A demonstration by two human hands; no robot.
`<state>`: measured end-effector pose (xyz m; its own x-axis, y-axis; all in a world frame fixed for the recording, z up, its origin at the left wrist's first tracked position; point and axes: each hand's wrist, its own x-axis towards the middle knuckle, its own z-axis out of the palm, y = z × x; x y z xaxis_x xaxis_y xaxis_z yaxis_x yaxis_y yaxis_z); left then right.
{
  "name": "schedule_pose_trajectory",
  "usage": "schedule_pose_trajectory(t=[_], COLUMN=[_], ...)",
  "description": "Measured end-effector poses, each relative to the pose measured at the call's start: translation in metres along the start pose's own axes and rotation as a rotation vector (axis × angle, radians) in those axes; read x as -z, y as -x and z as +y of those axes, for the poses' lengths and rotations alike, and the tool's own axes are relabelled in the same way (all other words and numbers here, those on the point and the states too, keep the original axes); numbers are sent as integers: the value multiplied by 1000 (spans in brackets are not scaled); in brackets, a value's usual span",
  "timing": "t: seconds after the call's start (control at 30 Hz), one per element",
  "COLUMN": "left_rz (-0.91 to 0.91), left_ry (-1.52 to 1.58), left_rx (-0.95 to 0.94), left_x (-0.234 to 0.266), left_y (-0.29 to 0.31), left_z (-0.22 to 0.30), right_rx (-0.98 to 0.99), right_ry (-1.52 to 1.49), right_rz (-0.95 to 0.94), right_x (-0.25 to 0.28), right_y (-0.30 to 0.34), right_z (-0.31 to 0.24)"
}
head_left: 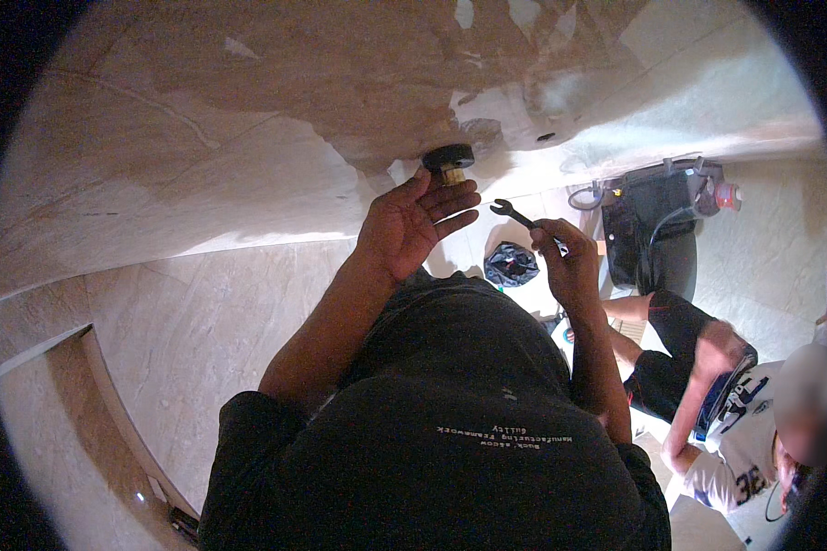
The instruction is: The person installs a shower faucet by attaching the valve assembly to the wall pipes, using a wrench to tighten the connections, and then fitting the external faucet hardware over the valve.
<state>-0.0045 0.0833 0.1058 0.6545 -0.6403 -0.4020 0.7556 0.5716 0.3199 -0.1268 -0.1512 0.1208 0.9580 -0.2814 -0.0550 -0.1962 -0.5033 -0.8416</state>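
A short brass fitting (453,174) projects from the stone-patterned wall, with a round black collar (448,156) behind it. My left hand (418,220) is right below the fitting, palm showing and fingers spread; its thumb tip reaches up near the collar. Whether the thumb or fingertips touch the brass cannot be made out. To the right, my right hand (568,257) is closed around the handle of a dark open-end wrench (515,215). The wrench's jaw points up and left toward the fitting, apart from it.
Another person in a white jersey (735,432) and black shorts sits at the lower right. Beyond my right hand are a crumpled black plastic bag (512,264) and a large black case (648,216) with a clear tube. A ledge edge (110,404) runs along the left.
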Motion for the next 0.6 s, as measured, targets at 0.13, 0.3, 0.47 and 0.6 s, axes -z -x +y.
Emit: schedule_pose_trajectory(t=[0.13,0.3,0.47,0.6], left_rz=[-33,-41,-12,-25], left_ry=[-12,-26,-65,-90], left_rx=[14,23,0,-3], left_x=[2,-1,-5,0], left_y=[4,3,6,2], left_z=[2,0,2,0], right_rx=[-3,25,23,71], right_ry=[22,5,8,46], right_rz=[6,25,9,52], right_x=[-1,0,-3,0], right_y=[4,8,13,14], right_z=[-1,2,-4,-3])
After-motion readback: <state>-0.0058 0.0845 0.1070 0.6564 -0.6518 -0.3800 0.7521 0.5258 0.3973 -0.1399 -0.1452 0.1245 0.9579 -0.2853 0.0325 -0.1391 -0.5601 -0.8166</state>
